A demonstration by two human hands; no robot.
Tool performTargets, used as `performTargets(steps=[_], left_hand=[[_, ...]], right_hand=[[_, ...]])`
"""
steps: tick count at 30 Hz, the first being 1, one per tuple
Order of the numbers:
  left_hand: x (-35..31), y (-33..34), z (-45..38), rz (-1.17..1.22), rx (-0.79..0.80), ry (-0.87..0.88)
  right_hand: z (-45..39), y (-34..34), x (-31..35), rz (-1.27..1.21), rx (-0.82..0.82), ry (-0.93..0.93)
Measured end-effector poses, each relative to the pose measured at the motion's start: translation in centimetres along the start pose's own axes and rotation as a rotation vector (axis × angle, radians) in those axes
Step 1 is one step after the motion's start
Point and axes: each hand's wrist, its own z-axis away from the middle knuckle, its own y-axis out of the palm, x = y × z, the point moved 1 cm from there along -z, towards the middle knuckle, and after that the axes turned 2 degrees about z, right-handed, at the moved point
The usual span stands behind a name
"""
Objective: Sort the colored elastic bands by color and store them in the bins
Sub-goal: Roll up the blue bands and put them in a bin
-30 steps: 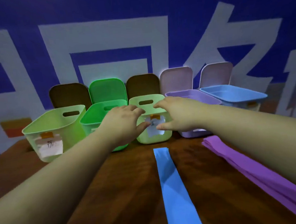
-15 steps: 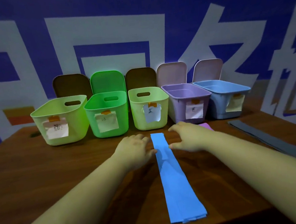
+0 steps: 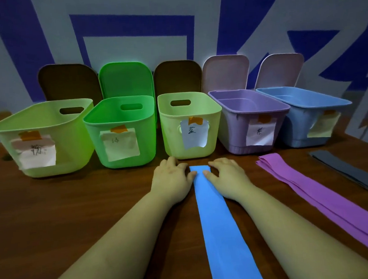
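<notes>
The blue elastic band (image 3: 219, 219) lies flat on the brown wooden table (image 3: 75, 212), its long axis running from the near edge straight away toward the bins, its far end square and just short of the middle bin. Both forearms reach forward along either side of it. The left hand (image 3: 172, 179) rests palm down at the band's far left corner, fingers curled against the table and thumb tip touching the band's edge; the right hand (image 3: 224, 175) mirrors it at the far right corner, thumb on the band. Whether either hand actually pinches the band cannot be told.

To the right, a purple elastic band (image 3: 326, 199) lies slanted from near right to far left, and beyond it a dark grey band (image 3: 353, 171) slants the same way.

Farther off stand five open bins in a row: a pale green bin (image 3: 47, 122), a bright green bin (image 3: 118, 115), a second pale green bin (image 3: 189, 110), a purple bin (image 3: 248, 106) and a blue bin (image 3: 304, 100). Each carries a taped paper label with one handwritten character; the middle one reads "蓝", the others are too faint to read. Lids lean upright behind them against a blue-and-white wall (image 3: 170, 16).
</notes>
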Motion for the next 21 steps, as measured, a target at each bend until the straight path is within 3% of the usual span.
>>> performTargets(steps=[3, 8, 12, 15, 21], left_hand=[[0.3, 0.8, -0.9, 0.127, -0.015, 0.003], [0.3, 1.0, -0.7, 0.498, -0.050, 0.056], [-0.7, 0.5, 0.1, 0.965, -0.050, -0.024], [-1.5, -1.1, 0.8, 1.175, -0.098, -0.086], [-4.1, -8.4, 3.6, 1.470, 0.077, -0.063]], right_hand=[[-0.7, 0.6, -0.3, -0.032, -0.052, -0.015], [-0.4, 0.8, -0.7, -0.445, -0.137, -0.038], [0.0, -0.1, 0.2, -0.807, -0.113, -0.047], [1.0, -1.9, 0.9, -0.947, -0.131, -0.044], [5.3, -8.4, 2.8, -1.138, -0.138, -0.122]])
